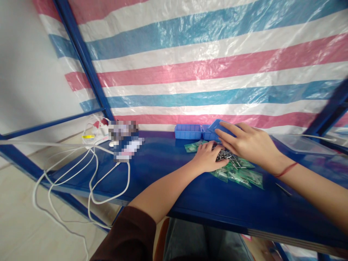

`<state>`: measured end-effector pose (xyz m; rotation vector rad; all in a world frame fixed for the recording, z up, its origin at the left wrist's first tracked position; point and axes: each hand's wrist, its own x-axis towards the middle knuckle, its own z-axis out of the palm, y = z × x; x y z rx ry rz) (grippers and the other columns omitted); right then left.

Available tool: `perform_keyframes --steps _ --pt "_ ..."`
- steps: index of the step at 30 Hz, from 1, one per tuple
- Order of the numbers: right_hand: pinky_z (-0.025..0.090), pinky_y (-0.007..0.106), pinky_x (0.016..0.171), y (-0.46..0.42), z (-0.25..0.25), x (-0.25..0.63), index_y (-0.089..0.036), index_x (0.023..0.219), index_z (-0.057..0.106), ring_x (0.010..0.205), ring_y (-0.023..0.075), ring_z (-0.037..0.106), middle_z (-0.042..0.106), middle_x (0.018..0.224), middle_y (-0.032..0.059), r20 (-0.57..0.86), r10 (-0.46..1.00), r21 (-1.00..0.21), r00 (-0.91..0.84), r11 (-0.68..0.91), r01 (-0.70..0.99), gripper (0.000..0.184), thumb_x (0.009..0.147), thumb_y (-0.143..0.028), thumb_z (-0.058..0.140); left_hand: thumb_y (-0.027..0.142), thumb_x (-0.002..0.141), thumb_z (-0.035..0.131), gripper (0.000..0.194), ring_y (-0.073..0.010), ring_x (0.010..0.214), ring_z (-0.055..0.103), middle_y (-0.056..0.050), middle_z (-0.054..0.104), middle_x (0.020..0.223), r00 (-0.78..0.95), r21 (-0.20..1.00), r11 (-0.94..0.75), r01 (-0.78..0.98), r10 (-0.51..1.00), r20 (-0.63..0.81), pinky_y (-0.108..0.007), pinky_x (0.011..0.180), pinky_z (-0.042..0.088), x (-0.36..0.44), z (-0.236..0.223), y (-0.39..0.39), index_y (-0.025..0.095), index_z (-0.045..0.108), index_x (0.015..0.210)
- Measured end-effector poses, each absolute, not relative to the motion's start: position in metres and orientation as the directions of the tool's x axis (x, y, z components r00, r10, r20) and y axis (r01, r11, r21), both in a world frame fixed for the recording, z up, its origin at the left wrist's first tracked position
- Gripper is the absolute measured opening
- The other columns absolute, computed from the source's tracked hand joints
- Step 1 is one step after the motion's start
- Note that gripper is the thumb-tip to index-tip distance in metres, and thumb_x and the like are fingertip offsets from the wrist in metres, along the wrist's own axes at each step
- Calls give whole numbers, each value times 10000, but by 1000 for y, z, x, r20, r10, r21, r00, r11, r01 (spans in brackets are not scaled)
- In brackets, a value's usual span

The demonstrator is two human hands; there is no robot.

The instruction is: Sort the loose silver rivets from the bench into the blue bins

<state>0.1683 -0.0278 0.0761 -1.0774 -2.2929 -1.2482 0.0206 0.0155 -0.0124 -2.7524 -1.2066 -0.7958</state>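
Observation:
A heap of small metal pins or rivets (231, 158) lies on the blue tabletop among small green-tinted plastic bags (243, 178). My left hand (208, 157) rests on the heap's left side, fingers spread and thumb apart. Above the heap's far edge, my right hand (248, 143) has its fingers at a tilted blue plastic bin (220, 125) and appears to hold it by the near side. The inside of this bin is hidden from me. Another green bag (191, 147) sticks out beyond my left fingers.
A second blue bin (188, 132) stands at the back against the striped sheet (190, 79). White cables (94, 174) loop over the table's left side. A single thin metal rod (283, 189) lies right of the bags. A clear plastic sheet (304, 144) is at the back right.

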Motion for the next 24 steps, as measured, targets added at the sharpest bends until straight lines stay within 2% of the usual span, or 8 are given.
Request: perform_keyframes --steps 10,18,21,24 --pt "396 310 585 -28 75 188 -244 1155 592 912 240 538 531 1297 69 603 422 586 -677 341 735 313 887 -304 441 551 791 487 462 -272 1151 434 -78 442 1223 569 187 -720 668 657 494 -456 981 359 20 -12 15 254 484 1145" --pt "446 293 606 -32 75 201 -228 1132 617 892 223 559 582 1239 72 673 252 653 -696 239 718 308 846 -308 537 545 795 487 447 -272 1153 433 -80 445 1217 572 213 -727 653 657 491 -463 979 353 19 -10 14 265 477 1144" --pt "468 306 654 -31 74 207 -217 1123 623 894 227 575 593 1220 87 731 226 594 -644 256 763 308 831 -289 556 545 793 490 455 -271 1150 437 -83 439 1225 574 211 -734 646 649 500 -460 980 353 19 -12 15 260 479 1147" --pt "483 323 766 -30 74 210 -203 1135 609 965 232 586 585 1225 98 827 264 407 -496 326 853 315 834 -263 541 542 795 487 454 -273 1155 435 -86 432 1237 578 221 -736 640 651 492 -466 987 345 19 -12 16 262 480 1152"
